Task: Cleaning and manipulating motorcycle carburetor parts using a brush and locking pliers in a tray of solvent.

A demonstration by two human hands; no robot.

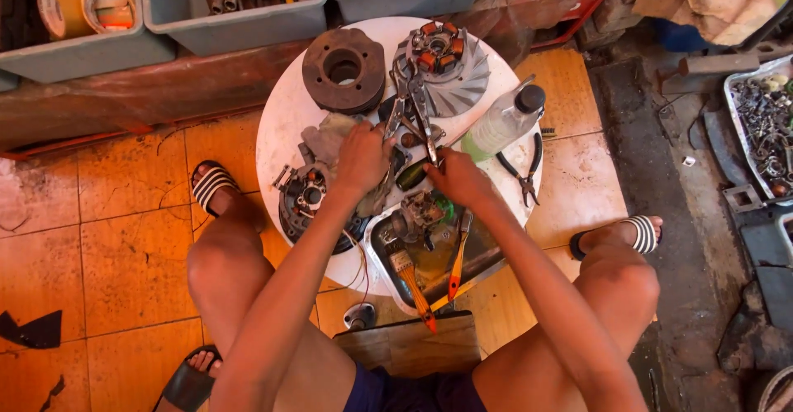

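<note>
I sit over a small round white table (281, 114). My left hand (362, 157) is closed around a grey rag and a small metal part at the table's middle. My right hand (457, 179) grips the handles of a metal plier-like tool (410, 102) whose jaws reach toward the left hand. Just below the hands a small carburettor-like part (420, 212) rests in a metal tray (487, 259).
On the table lie a rusty round disc (344, 69), a finned fan wheel with coils (446, 65), a stator plate (304, 197), a plastic bottle (505, 121) and black pliers (524, 172). A brush (410, 280) and screwdriver (457, 263) lie in the tray. Grey bins (239, 15) of tools stand behind.
</note>
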